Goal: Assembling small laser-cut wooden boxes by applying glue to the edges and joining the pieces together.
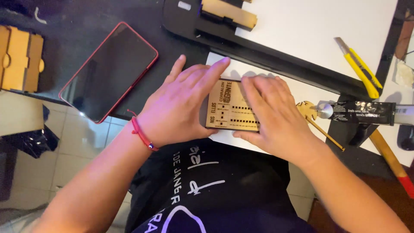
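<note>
Wood, paper and plastic under my hands

The panel I press flat is pale matt wood with dark burnt engraving, lying on smooth white paper. My left wrist wears a red cord bracelet. The phone has glossy black glass in a red rim; the cutter is shiny yellow plastic with a dull metal blade; the glue tube looks glossy black.

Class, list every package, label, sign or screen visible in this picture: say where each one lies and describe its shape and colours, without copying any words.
Phone: left of the hands on the dark mat, rectangular, red-edged, its screen dark.
Glue tube: right of the hands, lying flat, long, black with pale print and a silver neck.
Engraved wooden plaque: under left hand and right hand, rectangular, light brown with dark markings.
</note>
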